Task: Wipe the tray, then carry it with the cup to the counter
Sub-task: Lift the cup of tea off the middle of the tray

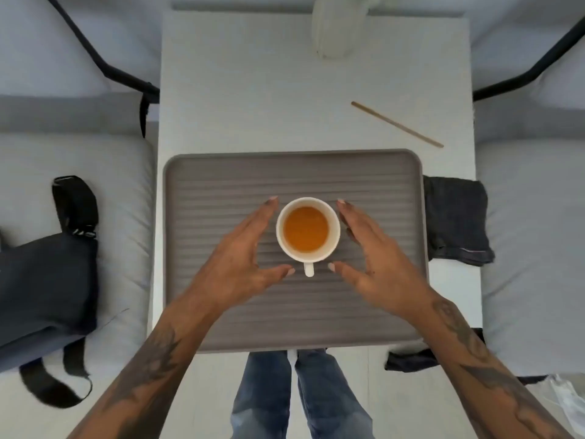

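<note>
A grey ribbed tray [221,172] lies on the near end of a narrow white table [253,90]. A white cup [308,229] filled with orange-brown liquid stands at the tray's middle, its handle pointing toward me. My left hand [243,261] and my right hand [376,258] hover on either side of the cup, fingers spread and curved around it. Neither hand touches the cup. A dark folded cloth [456,220] rests on the table just past the tray's right edge.
A thin wooden stick [397,124] lies on the table beyond the tray at the right. A white object [335,26] stands at the table's far end. Light cushioned seats flank the table, with a dark bag [47,286] on the left one.
</note>
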`<control>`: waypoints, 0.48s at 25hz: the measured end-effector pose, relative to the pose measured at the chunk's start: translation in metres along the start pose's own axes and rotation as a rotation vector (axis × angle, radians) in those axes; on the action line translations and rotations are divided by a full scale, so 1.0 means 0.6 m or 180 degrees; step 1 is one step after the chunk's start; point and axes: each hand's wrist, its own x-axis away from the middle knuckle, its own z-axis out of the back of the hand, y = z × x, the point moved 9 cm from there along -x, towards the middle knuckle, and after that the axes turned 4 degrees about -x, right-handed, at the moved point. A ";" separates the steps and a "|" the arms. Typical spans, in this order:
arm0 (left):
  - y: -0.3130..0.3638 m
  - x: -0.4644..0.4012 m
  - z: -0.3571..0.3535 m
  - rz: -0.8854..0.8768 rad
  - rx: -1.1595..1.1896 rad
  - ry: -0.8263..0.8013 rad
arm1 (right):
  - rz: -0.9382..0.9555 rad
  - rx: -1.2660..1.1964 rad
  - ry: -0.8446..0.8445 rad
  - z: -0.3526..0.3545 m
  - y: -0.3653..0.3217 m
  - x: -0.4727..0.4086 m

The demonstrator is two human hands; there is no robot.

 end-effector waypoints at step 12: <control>0.004 -0.013 -0.009 -0.0273 0.0859 0.0205 | 0.0243 -0.0295 0.0077 -0.001 -0.005 -0.022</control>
